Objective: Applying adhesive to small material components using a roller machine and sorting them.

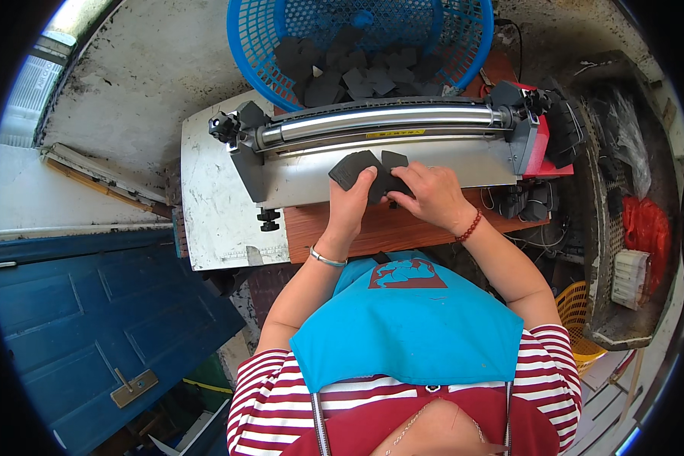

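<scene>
My left hand is closed around a stack of thin black square pieces, its thumb lying along the stack's edge. Just to the right, my right hand pinches another black piece between thumb and fingers. The two hands are close together, and more black material shows between them. Whether these pieces are rubber or foam I cannot tell. Both hands are over the front of a machine's metal feed plate, below its long shiny roller.
Behind the machine stands a blue plastic basket holding many loose black pieces. A white board lies left of the machine. Black knobs jut out at its front left. At right are a red plastic bag and a yellow basket.
</scene>
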Action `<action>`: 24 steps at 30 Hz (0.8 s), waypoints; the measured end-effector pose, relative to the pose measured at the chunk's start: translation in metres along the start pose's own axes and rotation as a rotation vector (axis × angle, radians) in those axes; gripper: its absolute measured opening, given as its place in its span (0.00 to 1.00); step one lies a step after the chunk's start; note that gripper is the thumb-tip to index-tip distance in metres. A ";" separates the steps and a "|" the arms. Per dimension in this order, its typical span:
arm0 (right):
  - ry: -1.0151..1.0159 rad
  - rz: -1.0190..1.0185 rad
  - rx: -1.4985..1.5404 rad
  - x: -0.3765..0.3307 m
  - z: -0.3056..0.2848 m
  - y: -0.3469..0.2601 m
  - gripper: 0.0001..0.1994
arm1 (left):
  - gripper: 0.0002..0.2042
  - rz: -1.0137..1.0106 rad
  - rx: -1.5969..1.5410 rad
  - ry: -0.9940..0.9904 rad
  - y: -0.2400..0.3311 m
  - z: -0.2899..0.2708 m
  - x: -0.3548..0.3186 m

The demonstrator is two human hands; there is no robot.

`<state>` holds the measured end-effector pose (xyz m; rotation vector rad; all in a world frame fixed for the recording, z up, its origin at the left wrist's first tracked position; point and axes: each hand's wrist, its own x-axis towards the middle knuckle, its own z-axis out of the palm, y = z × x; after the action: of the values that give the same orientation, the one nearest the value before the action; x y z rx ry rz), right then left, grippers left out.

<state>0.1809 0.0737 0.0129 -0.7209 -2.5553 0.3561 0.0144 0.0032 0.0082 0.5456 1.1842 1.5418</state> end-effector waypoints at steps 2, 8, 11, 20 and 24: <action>-0.016 -0.022 -0.023 -0.001 -0.005 -0.002 0.18 | 0.05 -0.007 0.008 0.008 0.000 -0.001 0.001; -0.037 -0.073 -0.144 -0.009 -0.004 0.004 0.14 | 0.10 -0.131 -0.044 -0.059 0.007 0.002 0.002; 0.003 -0.079 -0.208 -0.009 -0.007 0.013 0.11 | 0.11 -0.130 -0.027 -0.071 0.006 0.003 0.002; 0.108 0.155 -0.388 0.006 -0.007 0.032 0.08 | 0.08 -0.139 -0.017 -0.093 0.007 0.011 -0.002; 0.136 0.197 -0.156 -0.002 -0.004 0.023 0.09 | 0.08 -0.128 -0.012 -0.110 0.006 0.010 -0.004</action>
<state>0.1946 0.0924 0.0073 -1.0234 -2.4089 0.1650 0.0213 0.0038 0.0189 0.5300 1.1034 1.3924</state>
